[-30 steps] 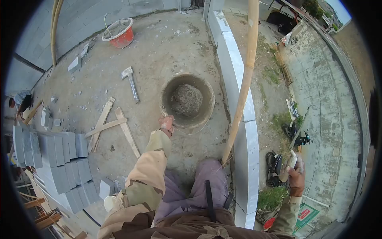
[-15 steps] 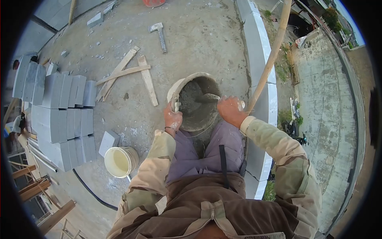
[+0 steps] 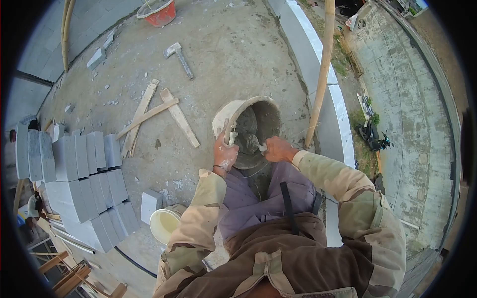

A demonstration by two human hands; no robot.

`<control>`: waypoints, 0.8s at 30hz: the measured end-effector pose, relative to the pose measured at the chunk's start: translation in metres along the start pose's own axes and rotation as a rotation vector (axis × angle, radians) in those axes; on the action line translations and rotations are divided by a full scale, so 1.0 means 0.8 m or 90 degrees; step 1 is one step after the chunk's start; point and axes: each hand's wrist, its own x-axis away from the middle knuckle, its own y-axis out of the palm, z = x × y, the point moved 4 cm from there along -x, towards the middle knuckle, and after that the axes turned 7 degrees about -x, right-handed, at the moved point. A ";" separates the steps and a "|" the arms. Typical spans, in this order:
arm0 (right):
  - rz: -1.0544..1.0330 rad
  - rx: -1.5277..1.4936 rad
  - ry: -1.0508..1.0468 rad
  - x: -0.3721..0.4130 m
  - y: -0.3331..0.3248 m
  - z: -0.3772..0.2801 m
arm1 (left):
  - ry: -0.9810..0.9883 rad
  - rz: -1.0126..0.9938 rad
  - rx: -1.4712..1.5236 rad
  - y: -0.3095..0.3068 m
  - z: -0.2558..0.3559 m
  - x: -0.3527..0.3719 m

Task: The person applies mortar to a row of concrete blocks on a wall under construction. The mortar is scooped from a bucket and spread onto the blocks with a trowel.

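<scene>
Between my knees a mortar-crusted bucket (image 3: 222,112) leans with its mouth toward the right, and wet grey mortar (image 3: 245,124) lies inside. My left hand (image 3: 226,153) is closed on the bucket's left rim. At the right side of the mouth, my right hand (image 3: 278,150) is closed around the handle of a trowel (image 3: 256,144). The trowel's front end is down in the mortar, so its blade is mostly hidden. Mortar smears show on my left hand.
Grey blocks (image 3: 82,193) are stacked at left, near a pale bucket (image 3: 164,226). Ahead lie wooden strips (image 3: 179,116), a hammer (image 3: 180,59) and a red tub (image 3: 160,15). A low block wall (image 3: 310,64) and a bamboo pole (image 3: 324,69) stand at right.
My right hand has moved inward and down over the bucket, and the trowel blade has sunk into the mortar. The bucket is tipped more, my left hand still on its rim. The view has turned.
</scene>
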 end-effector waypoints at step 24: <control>0.338 -0.534 -0.081 0.188 -0.055 0.053 | -0.314 0.052 0.532 0.003 -0.098 0.031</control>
